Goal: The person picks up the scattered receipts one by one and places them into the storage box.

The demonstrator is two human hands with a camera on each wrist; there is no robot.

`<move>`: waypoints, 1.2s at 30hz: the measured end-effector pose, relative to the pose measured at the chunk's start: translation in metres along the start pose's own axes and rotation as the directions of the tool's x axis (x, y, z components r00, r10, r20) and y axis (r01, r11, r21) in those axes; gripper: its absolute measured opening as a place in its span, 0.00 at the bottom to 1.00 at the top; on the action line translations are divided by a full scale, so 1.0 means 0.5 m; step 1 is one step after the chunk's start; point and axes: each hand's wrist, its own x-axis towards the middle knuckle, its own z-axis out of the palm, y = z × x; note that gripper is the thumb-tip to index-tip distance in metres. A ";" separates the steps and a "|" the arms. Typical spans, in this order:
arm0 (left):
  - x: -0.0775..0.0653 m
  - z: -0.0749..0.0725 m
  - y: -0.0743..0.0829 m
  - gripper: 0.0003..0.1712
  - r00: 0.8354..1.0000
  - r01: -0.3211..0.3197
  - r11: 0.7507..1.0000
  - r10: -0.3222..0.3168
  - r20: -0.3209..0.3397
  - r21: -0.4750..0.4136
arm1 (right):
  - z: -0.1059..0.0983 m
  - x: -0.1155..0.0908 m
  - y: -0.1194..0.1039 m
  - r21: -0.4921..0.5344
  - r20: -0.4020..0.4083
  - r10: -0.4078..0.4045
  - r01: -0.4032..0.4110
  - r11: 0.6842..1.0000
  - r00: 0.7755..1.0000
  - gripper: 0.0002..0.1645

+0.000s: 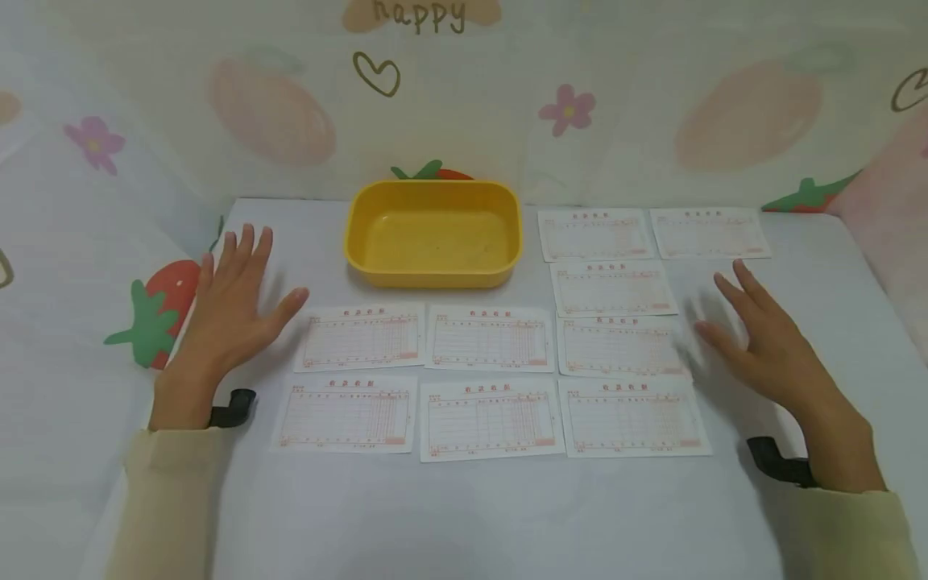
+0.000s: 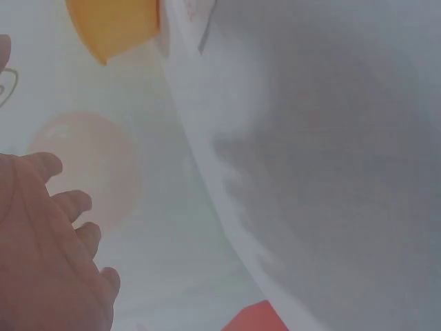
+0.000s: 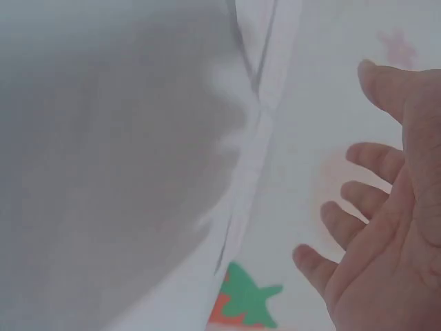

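Observation:
My left hand [image 1: 234,302] hovers over the left side of the table with its fingers straight and spread, holding nothing. My right hand [image 1: 779,346] is over the right side, fingers extended and apart, likewise holding nothing. Between the hands lie several white receipt slips printed in red, among them a front middle slip [image 1: 491,420], a front right slip [image 1: 634,417] and a back right slip [image 1: 710,234]. Nearest the left hand is the slip [image 1: 360,338] at the left of the middle row. Both palms show in the wrist views, the left palm [image 2: 52,248] and the right palm [image 3: 386,255].
A yellow plastic basin [image 1: 435,278] stands at the back of the white table [image 1: 464,515], left of the back slips. A patterned cloth [image 1: 616,48] with fruit, flowers and hearts hangs behind. Each wrist wears a black band with a camera mount, such as the right mount [image 1: 779,463].

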 end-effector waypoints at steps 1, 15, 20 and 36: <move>0.003 0.000 0.003 0.58 1.000 -0.004 1.000 0.004 -0.002 -0.009 | 0.001 -0.006 -0.008 0.001 0.003 -0.006 0.006 1.000 1.000 0.47; 0.071 0.008 0.046 0.58 0.996 -0.078 0.993 0.082 0.046 -0.085 | 0.041 -0.098 -0.075 -0.036 -0.041 -0.135 0.134 0.990 0.990 0.37; 0.102 0.010 0.065 0.57 0.991 -0.104 0.989 0.112 0.073 -0.106 | 0.058 -0.119 -0.082 -0.049 -0.045 -0.170 0.168 0.985 0.984 0.35; 0.164 0.055 0.097 0.58 0.979 -0.160 0.971 0.179 0.096 -0.180 | 0.085 -0.143 -0.081 -0.093 0.002 -0.171 0.171 0.981 0.985 0.49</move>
